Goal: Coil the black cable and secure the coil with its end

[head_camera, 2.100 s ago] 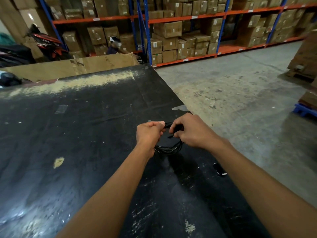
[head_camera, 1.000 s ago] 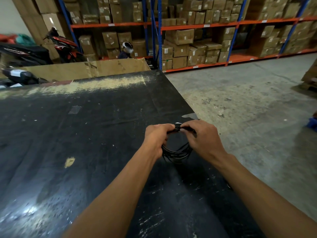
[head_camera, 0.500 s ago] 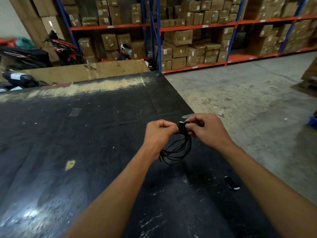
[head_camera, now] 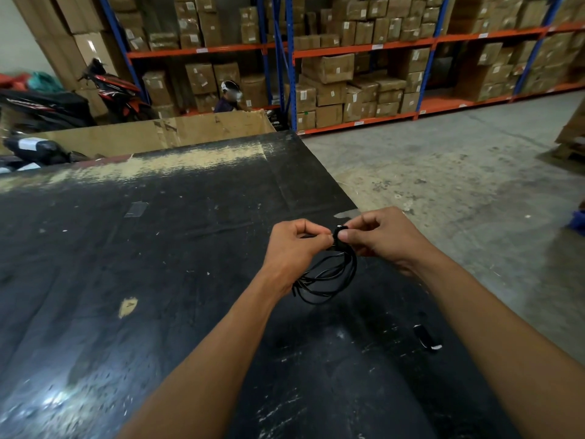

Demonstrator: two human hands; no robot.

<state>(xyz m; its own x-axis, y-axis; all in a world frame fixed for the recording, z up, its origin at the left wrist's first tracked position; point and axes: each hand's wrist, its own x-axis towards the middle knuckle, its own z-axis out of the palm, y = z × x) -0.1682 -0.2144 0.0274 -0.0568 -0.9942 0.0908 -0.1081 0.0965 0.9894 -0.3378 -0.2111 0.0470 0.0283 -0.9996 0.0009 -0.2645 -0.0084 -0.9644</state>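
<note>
A person's left hand [head_camera: 292, 245] and right hand [head_camera: 378, 237] meet above a scuffed black bench [head_camera: 142, 264], each grip pinched closed on the top of a coiled black cable [head_camera: 327, 277]. The loops hang loosely below the fingers, just over the bench near its right edge. A small dark object [head_camera: 427, 339] lies on the bench beneath the right forearm. Shelves [head_camera: 348, 49] of cardboard boxes line the far wall.

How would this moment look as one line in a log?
hands: both pinching coil top | left hand | right hand | black cable: loops hanging above table
</note>
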